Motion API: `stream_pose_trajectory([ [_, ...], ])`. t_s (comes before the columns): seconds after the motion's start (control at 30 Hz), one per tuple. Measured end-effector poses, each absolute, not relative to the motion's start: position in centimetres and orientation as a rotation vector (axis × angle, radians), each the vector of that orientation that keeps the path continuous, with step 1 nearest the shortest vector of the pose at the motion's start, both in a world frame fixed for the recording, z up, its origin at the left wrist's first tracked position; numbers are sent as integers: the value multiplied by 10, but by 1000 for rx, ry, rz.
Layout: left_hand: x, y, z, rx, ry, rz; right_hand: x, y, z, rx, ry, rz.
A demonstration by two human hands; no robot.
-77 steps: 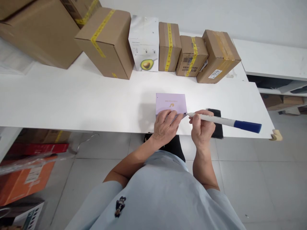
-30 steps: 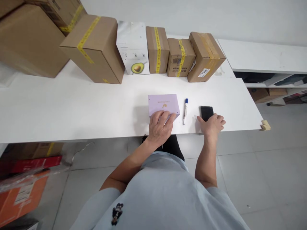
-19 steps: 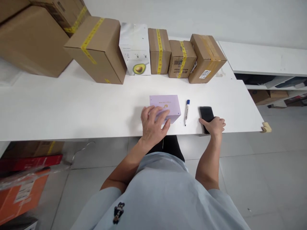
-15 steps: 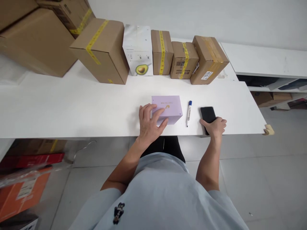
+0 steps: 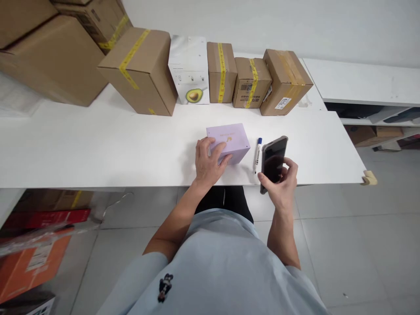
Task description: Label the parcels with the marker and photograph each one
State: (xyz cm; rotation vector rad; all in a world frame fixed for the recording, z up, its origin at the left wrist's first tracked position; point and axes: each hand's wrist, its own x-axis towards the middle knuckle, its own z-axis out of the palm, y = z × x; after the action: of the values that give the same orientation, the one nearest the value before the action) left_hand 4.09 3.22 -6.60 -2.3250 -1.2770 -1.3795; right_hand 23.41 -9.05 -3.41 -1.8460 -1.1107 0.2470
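My right hand grips a black smartphone in a clear-edged case by its sides, thumb on the near left and fingers on the right. The phone is raised and tilted above the front edge of the table. My left hand holds a small lilac box with gold print, its fingers over the top and left side and the thumb on the near face. Between the box and the phone lies a white marker with a blue end, partly close against the phone's left edge in view.
Taped cardboard boxes line the back of the white table, with a white avocado-printed box among them. Larger cartons are stacked at the left. An orange box sits below. A shelf unit stands at right.
My right hand has lifted the phone off the table and brought it left, tilting it. The lilac box has turned slightly and shifted a little away under my left hand.
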Motion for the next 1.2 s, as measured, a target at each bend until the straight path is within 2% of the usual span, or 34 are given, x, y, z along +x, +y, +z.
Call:
stream_pose_trajectory([
  [0.47, 41, 35, -71, -2385, -1271, -1459, 199, -67, -15, -1689, -1391, -7],
  [1.2, 41, 36, -78, -2412, -1247, -1519, 184, -56, -18, -1708, -1419, -118],
])
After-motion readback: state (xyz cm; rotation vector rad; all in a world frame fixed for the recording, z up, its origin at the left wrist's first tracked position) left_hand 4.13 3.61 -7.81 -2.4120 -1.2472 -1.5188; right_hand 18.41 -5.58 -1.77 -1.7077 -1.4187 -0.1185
